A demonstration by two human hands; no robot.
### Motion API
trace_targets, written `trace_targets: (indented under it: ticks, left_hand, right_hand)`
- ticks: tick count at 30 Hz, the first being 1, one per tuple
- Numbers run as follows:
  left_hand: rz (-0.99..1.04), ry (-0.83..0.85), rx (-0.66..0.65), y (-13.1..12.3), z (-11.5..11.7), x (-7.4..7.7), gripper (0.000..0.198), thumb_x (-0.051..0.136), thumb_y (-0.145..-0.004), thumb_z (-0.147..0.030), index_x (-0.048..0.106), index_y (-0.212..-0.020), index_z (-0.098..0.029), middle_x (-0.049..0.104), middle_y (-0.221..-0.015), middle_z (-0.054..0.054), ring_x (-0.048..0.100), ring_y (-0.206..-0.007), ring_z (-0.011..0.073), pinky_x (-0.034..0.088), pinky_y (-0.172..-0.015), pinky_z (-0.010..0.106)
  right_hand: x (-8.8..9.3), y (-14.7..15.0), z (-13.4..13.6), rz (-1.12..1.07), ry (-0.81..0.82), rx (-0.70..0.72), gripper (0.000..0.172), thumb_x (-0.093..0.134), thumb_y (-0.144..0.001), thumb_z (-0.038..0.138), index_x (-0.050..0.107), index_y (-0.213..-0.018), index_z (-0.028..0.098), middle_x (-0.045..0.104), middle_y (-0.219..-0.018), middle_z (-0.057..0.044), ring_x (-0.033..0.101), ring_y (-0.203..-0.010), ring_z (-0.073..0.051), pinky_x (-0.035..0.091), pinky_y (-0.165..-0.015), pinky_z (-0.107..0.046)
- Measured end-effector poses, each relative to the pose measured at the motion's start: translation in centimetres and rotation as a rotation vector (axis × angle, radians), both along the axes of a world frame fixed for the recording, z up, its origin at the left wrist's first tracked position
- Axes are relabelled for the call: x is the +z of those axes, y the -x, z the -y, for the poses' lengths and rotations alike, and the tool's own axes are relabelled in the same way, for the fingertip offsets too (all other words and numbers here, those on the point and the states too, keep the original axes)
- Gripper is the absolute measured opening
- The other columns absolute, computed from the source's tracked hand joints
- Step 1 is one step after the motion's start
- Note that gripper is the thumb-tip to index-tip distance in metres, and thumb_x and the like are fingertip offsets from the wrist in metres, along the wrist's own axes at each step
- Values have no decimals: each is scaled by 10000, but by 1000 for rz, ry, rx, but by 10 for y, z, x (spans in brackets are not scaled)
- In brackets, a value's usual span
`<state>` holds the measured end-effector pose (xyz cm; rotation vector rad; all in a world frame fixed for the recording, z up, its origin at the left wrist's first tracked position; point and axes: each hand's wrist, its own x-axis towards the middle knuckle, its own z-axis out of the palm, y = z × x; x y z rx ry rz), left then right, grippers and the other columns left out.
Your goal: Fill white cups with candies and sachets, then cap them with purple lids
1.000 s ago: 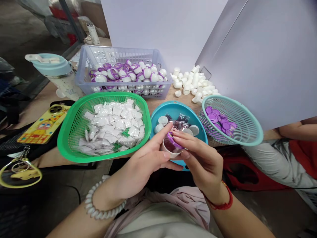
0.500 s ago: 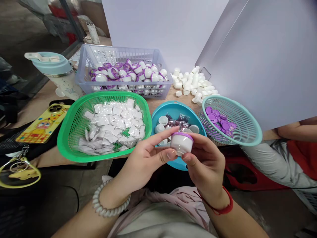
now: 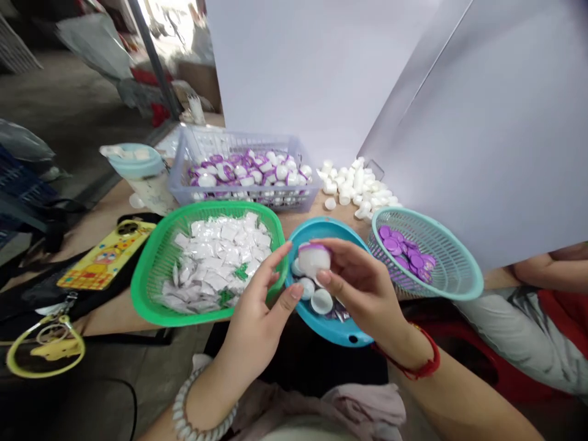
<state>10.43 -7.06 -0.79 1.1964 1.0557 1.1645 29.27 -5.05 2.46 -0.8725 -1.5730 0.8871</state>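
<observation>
Pinching a white purple-rimmed cup (image 3: pixel 315 259), the right hand (image 3: pixel 362 285) hides part of it above a blue bowl (image 3: pixel 324 226); the left hand (image 3: pixel 255 321) stands open just beside it.

walls: white partition panels (image 3: pixel 312 79) straight beyond the fingers (image 3: pixel 342 248), second angled panel (image 3: pixel 487 122) up right
floor: grey concrete floor (image 3: pixel 78 104), far left of the fingers
furniture: wooden tabletop (image 3: pixel 113 214) under and left of the fingers; red plastic stool (image 3: pixel 519 386) low right; blue crate (image 3: pixel 22 177) far left
structure: metal post (image 3: pixel 151 55) up left
light: bright patch (image 3: pixel 172 24) beside post, source unclear
</observation>
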Motion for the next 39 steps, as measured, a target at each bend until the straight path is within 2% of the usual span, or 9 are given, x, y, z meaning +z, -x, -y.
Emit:
trace_targets:
  ticks: [4,8,11,17,24,27,31,35,39]
  left_hand:
    - [-134,-80,147,25,-15,-7,718,729,-956,-547,450,-1601,-400,362,-1775,37,314,-1638,328,325,-1303,558]
    - [-204,-115,201,42,-16,-11,620,665,-990,-525,480,-1571,-414,389,-1761,30,310,-1640,335,304,-1303,611]
    - [-287,-110,176,57,-13,-17,584,639,-993,-529,528,-1549,-385,411,-1748,53,316,-1638,343,302,-1305,612]
    - [-621,-194,152,88,-22,-25,436,587,-983,-464,703,-1377,-317,588,-1606,97,490,-1534,361,388,-1251,631]
    - [-899,-227,35,96,-43,-12,417,572,-931,-403,750,-1276,-253,762,-1354,97,672,-1298,364,497,-1138,589]
    - [-889,-232,30,93,-43,-9,394,578,-925,-423,760,-1238,-269,777,-1314,79,691,-1264,350,520,-1109,556]
    - [-843,-225,-24,79,-42,-3,360,599,-929,-412,764,-1224,-287,784,-1261,59,706,-1218,332,543,-1085,524]
    - [-756,-241,-86,54,-40,4,399,644,-921,-303,719,-1310,-263,761,-1305,65,696,-1235,302,516,-1139,486]
    - [-621,-263,-88,23,-37,4,616,746,-898,-329,584,-1489,-268,644,-1508,86,616,-1363,304,490,-1171,469]
  right_hand:
    - [35,7,-121,357,-350,-289,357,737,-976,337,721,-1323,253,722,-1289,-96,683,-1220,-251,583,-1060,-387]
    - [43,20,-223,816,-127,-402,625,636,-1013,302,480,-1600,154,554,-1561,-189,531,-1468,-300,463,-1219,-455]
    - [20,17,-245,943,-40,-342,606,746,-937,272,580,-1506,144,637,-1460,-210,608,-1374,-353,504,-1159,-511]
    - [-24,-4,-229,1158,-13,-236,419,720,-998,345,646,-1379,187,678,-1360,-115,661,-1231,-299,513,-1095,-556]
    - [-13,-18,-203,1168,-50,-224,486,680,-947,224,636,-1428,172,602,-1462,-192,561,-1376,-365,484,-1098,-447]
    - [-16,-28,-169,1152,-27,-162,434,685,-943,255,669,-1371,182,645,-1420,-178,621,-1301,-351,523,-1002,-416]
    - [-37,-40,-129,1145,97,60,292,829,-802,237,794,-1092,252,806,-990,-64,745,-870,-262,533,-771,-333]
    - [-47,-43,-111,1054,181,40,9,765,-851,215,769,-845,209,787,-830,-90,732,-774,-262,520,-720,-351]
    - [-29,-34,-87,850,194,130,288,616,-1022,438,730,-966,179,779,-859,-62,731,-780,-209,551,-693,-302]
